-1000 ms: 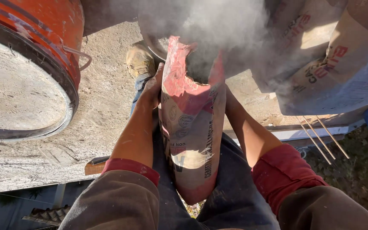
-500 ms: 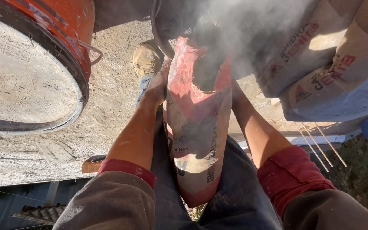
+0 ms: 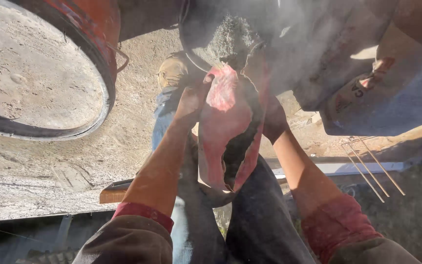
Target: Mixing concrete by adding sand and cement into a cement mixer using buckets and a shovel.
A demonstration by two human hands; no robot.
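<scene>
Orange mixer drum (image 3: 50, 73), stacked paper sacks (image 3: 377, 88), thin metal rods (image 3: 372, 168), dusty ground (image 3: 74, 166)

Both hands (image 3: 191, 100) tip paper sack (image 3: 230, 127) into black tub (image 3: 221, 34).

A paper sack (image 3: 228, 129) with a reddish, sunlit skin is standing nearly on end at the centre of the view, its torn mouth tipping towards twelve o'clock. Its sides are sagging and folding inward, showing a dark hollow down the middle. Grey powder (image 3: 230, 36) is heaping at the mouth, right at the rim of a dark round pan (image 3: 191, 46) lying at twelve o'clock, and pale dust is drifting towards one o'clock. The sack's lower end is resting between the person's knees at six o'clock.
</scene>
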